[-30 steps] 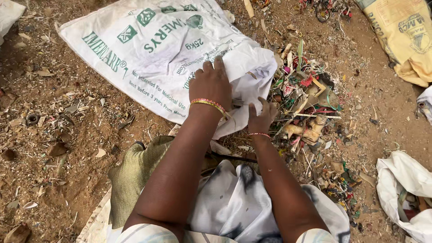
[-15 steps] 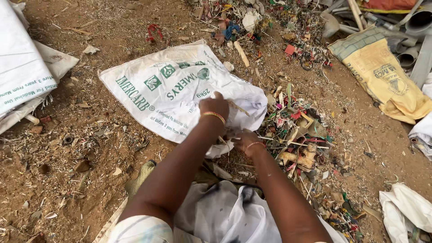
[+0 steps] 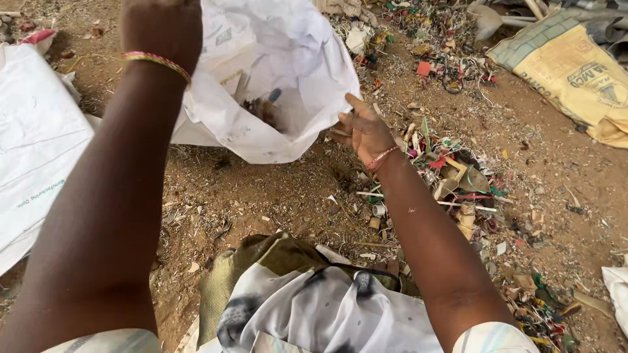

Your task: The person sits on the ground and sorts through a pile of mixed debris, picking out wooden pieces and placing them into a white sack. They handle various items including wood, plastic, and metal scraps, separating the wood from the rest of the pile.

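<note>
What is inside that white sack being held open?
Inside the white sack, lifted by the left hand with the right hand at its mouth, a few dark scraps and one bluish piece show. Deeper contents are hidden by its folds.

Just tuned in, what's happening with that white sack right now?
A person holds a white woven sack up off the dirt, mouth open. The left hand grips its upper edge; the right hand is open at the mouth's right edge. A few small scraps show inside. A litter pile lies on the ground to the right.
</note>
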Available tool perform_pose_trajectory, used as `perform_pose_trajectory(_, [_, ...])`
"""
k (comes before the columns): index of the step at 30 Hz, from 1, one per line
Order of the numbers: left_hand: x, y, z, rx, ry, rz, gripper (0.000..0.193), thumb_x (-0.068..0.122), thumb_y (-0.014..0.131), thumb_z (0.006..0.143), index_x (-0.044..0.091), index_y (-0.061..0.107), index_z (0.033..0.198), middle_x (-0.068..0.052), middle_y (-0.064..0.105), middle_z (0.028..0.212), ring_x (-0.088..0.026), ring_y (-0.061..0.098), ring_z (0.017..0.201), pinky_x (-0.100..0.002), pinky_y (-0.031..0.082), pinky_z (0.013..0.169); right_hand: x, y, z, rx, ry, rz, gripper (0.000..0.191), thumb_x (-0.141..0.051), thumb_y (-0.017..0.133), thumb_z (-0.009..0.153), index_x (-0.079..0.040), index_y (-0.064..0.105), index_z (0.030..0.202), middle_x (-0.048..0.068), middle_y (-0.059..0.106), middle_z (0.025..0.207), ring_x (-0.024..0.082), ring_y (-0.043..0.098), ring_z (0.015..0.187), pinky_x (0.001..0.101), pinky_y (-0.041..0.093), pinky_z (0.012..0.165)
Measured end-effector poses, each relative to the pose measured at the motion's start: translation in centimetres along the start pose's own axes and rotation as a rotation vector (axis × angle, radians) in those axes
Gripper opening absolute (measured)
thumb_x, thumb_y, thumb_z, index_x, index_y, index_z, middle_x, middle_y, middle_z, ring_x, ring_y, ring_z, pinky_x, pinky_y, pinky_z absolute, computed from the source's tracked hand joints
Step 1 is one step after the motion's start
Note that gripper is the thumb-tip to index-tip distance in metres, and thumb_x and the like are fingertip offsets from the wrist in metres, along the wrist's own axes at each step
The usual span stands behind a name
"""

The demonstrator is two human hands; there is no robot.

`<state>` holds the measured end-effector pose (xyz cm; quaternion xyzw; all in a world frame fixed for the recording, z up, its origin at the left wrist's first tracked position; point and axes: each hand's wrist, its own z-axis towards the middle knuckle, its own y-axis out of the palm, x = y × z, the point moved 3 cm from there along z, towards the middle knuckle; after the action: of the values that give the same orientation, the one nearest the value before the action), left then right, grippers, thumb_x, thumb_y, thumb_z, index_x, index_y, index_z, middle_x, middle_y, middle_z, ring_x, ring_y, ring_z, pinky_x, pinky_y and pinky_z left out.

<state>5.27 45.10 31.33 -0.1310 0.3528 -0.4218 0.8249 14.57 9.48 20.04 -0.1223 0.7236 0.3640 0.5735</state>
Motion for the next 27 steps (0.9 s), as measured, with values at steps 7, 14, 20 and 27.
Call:
perform_pose_trajectory(7, [15.7, -0.1, -4.8, -0.383, -0.022, -0.293, 0.025, 0.024, 0.052, 0.105, 0.013, 0.073, 0.112, -0.012, 0.068, 0.115, -0.031, 0.071, 0.080, -0.045, 0.055, 0.062, 11.2, -9.0, -7.2, 0.305, 0.340, -0.319, 0.081, -0.017, 0.070, 0.090, -0.010, 0.029, 0.160, 0.025, 0.047, 0.153, 0.030, 0.061, 0.123, 0.0438, 0.053, 0.105])
perform_pose_trajectory(14, [25.9, -3.3, -9.3, -0.471, 0.082, -0.381, 0.033, 0.027, 0.050, 0.099, 0.008, 0.073, 0.114, -0.022, 0.041, 0.156, -0.039, 0.046, 0.132, -0.057, 0.038, 0.103, 12.9, -19.4, -17.8, 0.306, 0.446, -0.343, 0.063, -0.025, 0.072, 0.091, -0.011, 0.052, 0.148, 0.014, 0.055, 0.149, 0.025, 0.068, 0.112, 0.0416, 0.057, 0.098])
perform_pose_trajectory(20, [31.9, -8.4, -10.5, -0.443, 0.064, -0.402, 0.041, 0.028, 0.042, 0.102, 0.006, 0.063, 0.129, -0.022, 0.036, 0.158, -0.042, 0.029, 0.146, -0.064, 0.016, 0.117, 14.0, -26.0, -26.8, 0.737, 0.155, 0.174, 0.037, -0.018, 0.067, 0.095, -0.005, 0.059, 0.129, 0.009, 0.071, 0.103, 0.019, 0.067, 0.081, 0.0364, 0.057, 0.073])
perform_pose_trajectory(27, [43.2, -16.1, -18.1, -0.911, 0.349, -0.619, 0.046, 0.031, 0.045, 0.103, 0.003, 0.058, 0.137, -0.027, 0.047, 0.145, -0.047, 0.037, 0.140, -0.072, 0.000, 0.118, 11.8, -26.1, -27.8, 0.969, 0.009, 0.217, 0.021, -0.015, 0.064, 0.096, -0.007, 0.069, 0.115, 0.006, 0.070, 0.087, 0.016, 0.064, 0.070, 0.0322, 0.054, 0.062])
